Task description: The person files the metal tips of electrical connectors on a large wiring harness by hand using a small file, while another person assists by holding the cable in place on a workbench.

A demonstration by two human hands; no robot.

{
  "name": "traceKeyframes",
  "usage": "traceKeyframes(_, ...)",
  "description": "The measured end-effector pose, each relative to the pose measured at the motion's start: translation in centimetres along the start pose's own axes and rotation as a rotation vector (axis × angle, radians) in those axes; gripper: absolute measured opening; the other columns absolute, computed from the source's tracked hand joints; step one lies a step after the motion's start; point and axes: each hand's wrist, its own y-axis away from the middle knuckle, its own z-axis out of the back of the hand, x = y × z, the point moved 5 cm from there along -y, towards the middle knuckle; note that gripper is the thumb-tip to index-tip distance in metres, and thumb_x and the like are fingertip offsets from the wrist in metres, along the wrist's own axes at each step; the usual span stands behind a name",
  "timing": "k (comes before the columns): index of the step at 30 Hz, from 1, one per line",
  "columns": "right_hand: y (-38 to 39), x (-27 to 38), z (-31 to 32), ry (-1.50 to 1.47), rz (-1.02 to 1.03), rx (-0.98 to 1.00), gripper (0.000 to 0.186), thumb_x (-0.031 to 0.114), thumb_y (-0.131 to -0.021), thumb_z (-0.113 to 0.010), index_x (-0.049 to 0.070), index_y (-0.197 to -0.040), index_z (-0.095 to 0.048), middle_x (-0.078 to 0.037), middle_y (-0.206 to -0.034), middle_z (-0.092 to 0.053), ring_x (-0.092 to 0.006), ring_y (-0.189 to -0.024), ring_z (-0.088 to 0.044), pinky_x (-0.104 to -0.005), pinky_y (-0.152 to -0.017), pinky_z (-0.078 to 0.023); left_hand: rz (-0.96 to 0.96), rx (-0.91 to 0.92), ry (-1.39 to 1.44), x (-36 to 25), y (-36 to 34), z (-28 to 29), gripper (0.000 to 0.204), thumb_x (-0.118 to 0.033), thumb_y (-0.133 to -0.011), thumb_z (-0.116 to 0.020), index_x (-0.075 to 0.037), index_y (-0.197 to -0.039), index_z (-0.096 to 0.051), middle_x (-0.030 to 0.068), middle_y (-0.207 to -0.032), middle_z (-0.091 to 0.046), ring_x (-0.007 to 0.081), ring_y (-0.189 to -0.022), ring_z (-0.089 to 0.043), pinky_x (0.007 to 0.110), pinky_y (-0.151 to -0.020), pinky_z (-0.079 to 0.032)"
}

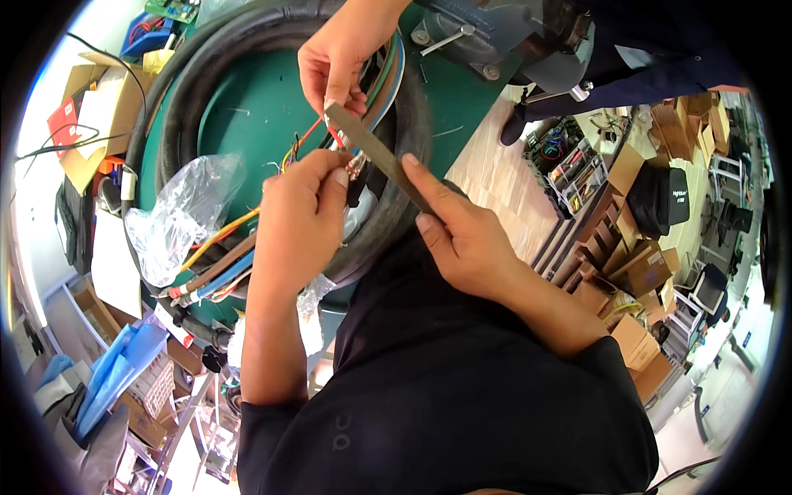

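My left hand [297, 219] is closed, thumb and finger pinching a small silvery metal piece [355, 167] at the wire ends; its exact kind is hard to make out. In my right hand [470, 239] is a flat, grey-brown metal file [378, 154], slanting up and left over the wires. Another person's hand [342, 62] reaches in from the top, its fingers by the file's far tip and a red wire [310, 129]. Brown, green and blue wires [386, 99] run up behind the file.
A thick black cable [183, 124] lies coiled on the green table [247, 107]. Upon it rests a clear plastic bag [194, 206], near stripped coloured cable ends [206, 285]. A dark metal machine [495, 33] stands at the far right. Cardboard boxes [639, 342] crowd the floor on the right.
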Motion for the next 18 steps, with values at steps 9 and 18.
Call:
traceKeyframes(9, -0.5, 0.8, -0.1, 0.1, 0.0, 0.003, 0.062, 0.009, -0.101, -0.056, 0.015, -0.16, -0.037, -0.02, -0.107, -0.067, -0.0411, -0.089, -0.068, -0.0463, -0.077, -0.055, 0.152, 0.185, 0.086, 0.8, -0.1, 0.2, 0.025, -0.008, -0.102, -0.052, 0.007, -0.112, -0.069, 0.0059, -0.077, -0.067, 0.0113, -0.071, -0.063, 0.027, -0.066, -0.047)
traceKeyframes(18, 1.6, 0.9, -0.9, 0.192, -0.012, -0.083, 0.061, 0.013, -0.102, -0.056, 0.018, -0.16, -0.037, -0.022, -0.091, -0.067, -0.0449, -0.074, -0.065, -0.0505, -0.067, -0.055, 0.164, 0.234, 0.224, 1.5, -1.0, -0.4, 0.023, -0.011, -0.102, -0.057, 0.006, -0.111, -0.069, 0.0082, -0.084, -0.072, 0.0107, -0.075, -0.064, 0.028, -0.073, -0.049)
